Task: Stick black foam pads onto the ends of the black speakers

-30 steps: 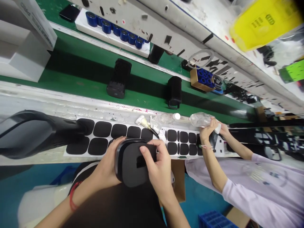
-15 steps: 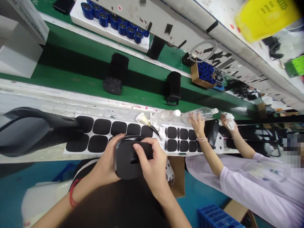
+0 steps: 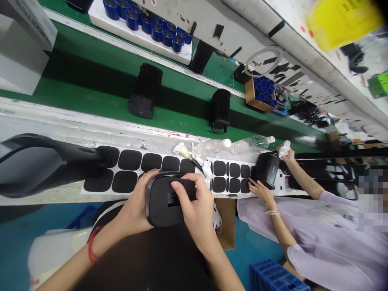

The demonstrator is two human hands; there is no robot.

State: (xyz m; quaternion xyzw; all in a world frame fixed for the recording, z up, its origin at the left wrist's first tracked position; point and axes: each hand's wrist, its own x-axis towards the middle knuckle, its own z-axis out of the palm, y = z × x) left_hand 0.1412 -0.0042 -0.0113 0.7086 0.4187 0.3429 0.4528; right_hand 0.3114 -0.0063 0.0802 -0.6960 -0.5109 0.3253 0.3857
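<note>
Off the clear bottle (image 3: 251,145) had come a co-worker's hand (image 3: 264,194), now lowered just beside a black case (image 3: 266,169) between two and three o'clock from the black housing (image 3: 162,212). That housing stayed low near the centre, its flat face showing, between the person's own hands. The left hand (image 3: 141,202) had its grip curled round the nine-o'clock edge; the right hand (image 3: 196,206) had its grip on the two-o'clock side, thumb laid on the face. At eleven o'clock, a sheet of black pads (image 3: 150,162) lay on the surface (image 3: 66,131).
</note>
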